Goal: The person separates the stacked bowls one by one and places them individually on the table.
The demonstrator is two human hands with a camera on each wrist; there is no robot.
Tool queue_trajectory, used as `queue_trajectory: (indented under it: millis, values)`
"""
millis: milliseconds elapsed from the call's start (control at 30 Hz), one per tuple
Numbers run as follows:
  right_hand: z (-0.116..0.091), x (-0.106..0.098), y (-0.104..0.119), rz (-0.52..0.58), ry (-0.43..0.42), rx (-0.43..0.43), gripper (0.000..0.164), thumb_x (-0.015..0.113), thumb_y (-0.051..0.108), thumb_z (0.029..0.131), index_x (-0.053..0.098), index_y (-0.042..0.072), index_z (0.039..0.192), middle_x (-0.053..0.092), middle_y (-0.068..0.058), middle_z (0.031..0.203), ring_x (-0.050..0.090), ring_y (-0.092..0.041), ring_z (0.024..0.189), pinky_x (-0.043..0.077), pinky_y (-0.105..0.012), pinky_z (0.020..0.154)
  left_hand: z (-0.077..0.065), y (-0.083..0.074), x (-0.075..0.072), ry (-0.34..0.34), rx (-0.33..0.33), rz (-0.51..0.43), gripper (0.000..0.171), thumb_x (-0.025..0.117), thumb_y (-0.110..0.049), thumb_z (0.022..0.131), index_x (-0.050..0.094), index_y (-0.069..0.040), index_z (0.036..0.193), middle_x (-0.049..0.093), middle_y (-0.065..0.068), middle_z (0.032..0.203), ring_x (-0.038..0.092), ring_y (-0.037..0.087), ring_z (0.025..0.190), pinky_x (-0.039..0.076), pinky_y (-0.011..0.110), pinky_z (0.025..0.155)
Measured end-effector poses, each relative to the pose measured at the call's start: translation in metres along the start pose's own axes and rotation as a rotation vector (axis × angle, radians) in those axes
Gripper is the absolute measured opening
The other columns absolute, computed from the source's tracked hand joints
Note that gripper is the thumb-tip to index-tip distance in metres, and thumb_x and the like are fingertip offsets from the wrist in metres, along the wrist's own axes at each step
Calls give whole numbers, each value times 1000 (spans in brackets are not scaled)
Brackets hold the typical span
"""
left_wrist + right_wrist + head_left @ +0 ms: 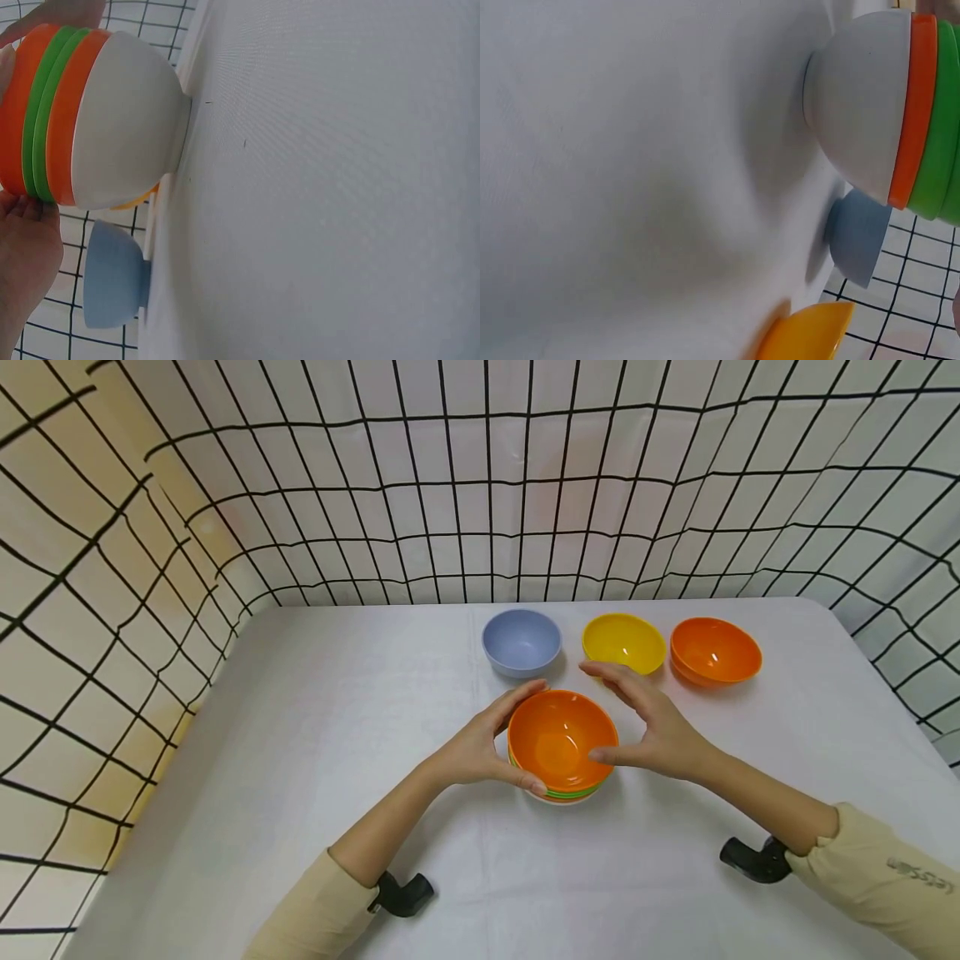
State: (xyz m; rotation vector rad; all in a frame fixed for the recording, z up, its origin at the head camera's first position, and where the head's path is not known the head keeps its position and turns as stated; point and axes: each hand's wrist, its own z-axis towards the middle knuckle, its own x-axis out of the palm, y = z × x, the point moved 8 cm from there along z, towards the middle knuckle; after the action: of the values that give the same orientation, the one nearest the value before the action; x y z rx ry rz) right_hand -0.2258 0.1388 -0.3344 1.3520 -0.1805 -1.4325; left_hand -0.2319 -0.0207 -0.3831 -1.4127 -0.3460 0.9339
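Note:
A stack of nested bowls stands on the table in front of me: an orange bowl on top, green bowls under it, another orange bowl, and a white bowl at the bottom. My left hand holds the stack from the left, thumb along the near rim and fingers round the far side. On the right, my right hand is spread apart. Its thumb overlaps the top bowl's right rim in the head view, while its fingers reach over toward the yellow bowl.
Behind the stack, a blue bowl stands to the left of the yellow one. A separate orange bowl is at the back right. Black wire mesh rises behind the white-covered table and along its sides.

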Motion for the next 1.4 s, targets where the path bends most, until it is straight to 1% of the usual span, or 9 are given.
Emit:
queue_trajectory:
  millis: [67,167,300,400,567,733,1000,1200,1400]
  values:
    - [0,3,0,-9,15,14,90,83,10,65,35,10,141,39,-6,142,32,-16,133,30,-33,108,0,0,0,1,1,1,107,87,-15,61,22,-27,146,32,-12,145,33,7,130,28,30,110]
    - [0,8,1,-23,33,29,91,84,13,65,35,12,141,37,-5,144,28,-21,136,30,-49,104,0,0,0,0,0,1,107,87,-15,62,22,-27,146,32,-12,145,34,7,130,28,30,110]
    - [0,13,1,-38,40,31,91,84,16,65,35,12,141,36,-6,145,28,-24,135,32,-52,103,-1,-1,0,-5,-22,3,108,86,-10,61,22,-25,146,33,-10,145,34,7,130,27,30,110]
    - [0,17,-2,-42,52,47,92,84,19,65,34,14,142,38,-5,143,35,-26,130,37,-54,100,-2,-10,0,-2,-31,1,106,86,-8,62,23,-18,146,33,-5,146,34,9,130,27,31,110]
    - [-2,26,-5,-59,92,69,97,85,30,64,32,17,143,39,-4,141,40,-23,122,44,-51,94,-4,-28,-1,13,-32,0,102,84,-5,64,23,-7,145,33,7,146,35,14,130,29,31,110]
    - [-4,35,-6,-86,136,70,104,84,40,62,25,17,145,33,-2,144,39,-19,124,49,-42,91,-5,-30,-2,11,-36,3,103,83,-4,63,22,-4,145,32,7,146,36,15,130,30,32,109]
    - [-4,40,-6,-86,149,45,116,84,50,56,19,19,147,31,0,144,38,-18,125,48,-41,93,-6,-30,-2,12,-38,-9,104,84,-6,62,22,-5,145,32,6,146,36,13,130,29,32,110]
    - [-5,40,-6,-80,129,32,114,84,50,56,24,12,144,33,0,143,39,-17,124,47,-42,94,-5,-27,-1,19,-32,-2,103,84,-3,62,22,-4,145,32,8,146,36,15,130,29,33,110]
    - [-5,41,-7,-82,116,40,113,85,47,56,26,10,143,34,1,142,40,-15,123,48,-40,93,-3,-6,0,13,-25,5,107,86,-8,61,21,-15,147,32,-4,146,35,11,129,29,32,109]
